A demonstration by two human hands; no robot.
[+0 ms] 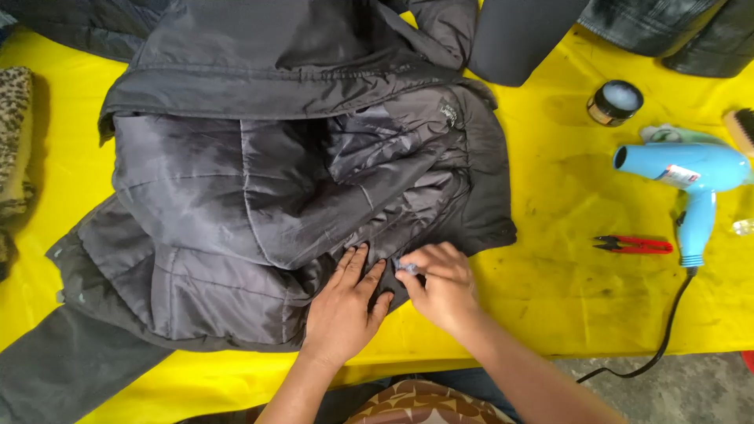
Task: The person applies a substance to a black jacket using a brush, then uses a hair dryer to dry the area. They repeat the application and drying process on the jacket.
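Left hand (343, 306) flat on dark grey quilted jacket (259, 204), crumpled, glossy

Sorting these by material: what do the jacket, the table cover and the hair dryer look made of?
Jacket: thin synthetic shell, probably nylon, going by its sheen, fine creases and quilted stitching. Table cover: yellow, smooth, faintly glossy, likely vinyl or coated cloth. Hair dryer: hard, glossy light blue plastic.

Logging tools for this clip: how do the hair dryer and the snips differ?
The hair dryer is light blue, bulky and corded; the snips are red-handled, slim and cordless. The hair dryer's nozzle points left, handle toward the person; the snips lie flat, blades pointing left. Both rest untouched on the yellow table.
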